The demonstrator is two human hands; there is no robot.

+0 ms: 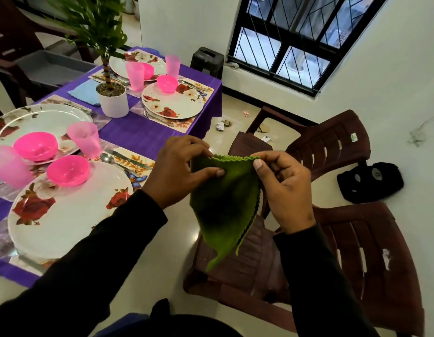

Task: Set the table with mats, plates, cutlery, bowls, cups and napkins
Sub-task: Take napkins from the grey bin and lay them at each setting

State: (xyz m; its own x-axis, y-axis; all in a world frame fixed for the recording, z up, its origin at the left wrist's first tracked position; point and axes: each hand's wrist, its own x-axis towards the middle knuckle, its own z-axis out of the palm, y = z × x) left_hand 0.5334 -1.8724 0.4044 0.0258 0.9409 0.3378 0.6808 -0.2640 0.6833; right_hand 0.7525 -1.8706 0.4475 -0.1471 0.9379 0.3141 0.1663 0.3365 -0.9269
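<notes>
both hands hold a green napkin (pixel 223 203) in the air, right of the tabletop (pixel 143 137) and above a brown plastic chair (pixel 357 251). the left hand (pixel 184 171) pinches the napkin's top left corner, thumb pressed flat on the cloth and fingers (pixel 199 144) curled over the scalloped top edge. the right hand (pixel 284 188) pinches the top right corner between thumb and curled fingers. the cloth hangs folded, narrowing to a point at the bottom.

on the purple-covered tabletop to the left are four floral plates on mats; the nearest plate (pixel 67 210) carries a pink bowl (pixel 67 170) at its far edge, with a spoon and knife (pixel 126 160) just to its right on the mat. pink cups (pixel 84 139) stand near the plates. a light blue napkin (pixel 85 92) lies on the far side, just left of a white potted plant (pixel 112 98). a second brown chair (pixel 327 142) stands further back.
</notes>
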